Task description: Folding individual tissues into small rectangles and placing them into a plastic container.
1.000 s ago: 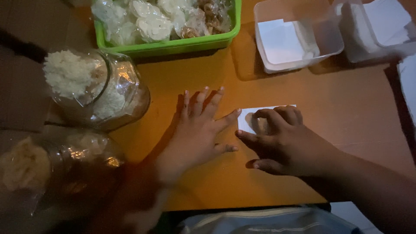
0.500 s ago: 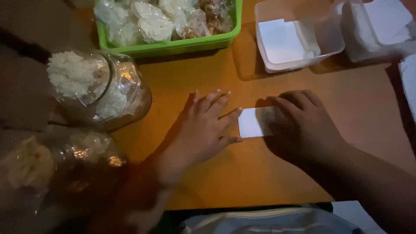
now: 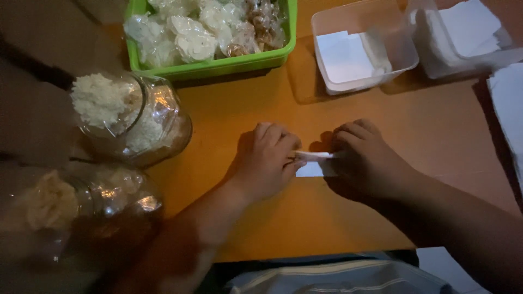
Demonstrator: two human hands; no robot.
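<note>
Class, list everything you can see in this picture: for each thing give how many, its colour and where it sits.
Paper piece: one, white, on the table between the two hands, its top edge lifted.
Table: one, orange-brown, under everything.
Basket: one, green, top centre, filled with clear-wrapped whitish and brownish packets.
Jars: two, clear glass, at the left, holding pale crumbly contents.
Tubs: two, clear plastic, top right, with white sheets inside.
Stack of white sheets: one, right edge.
Left hand: one, pinching the paper's left end.
Right hand: one, gripping the paper's right end.
</note>
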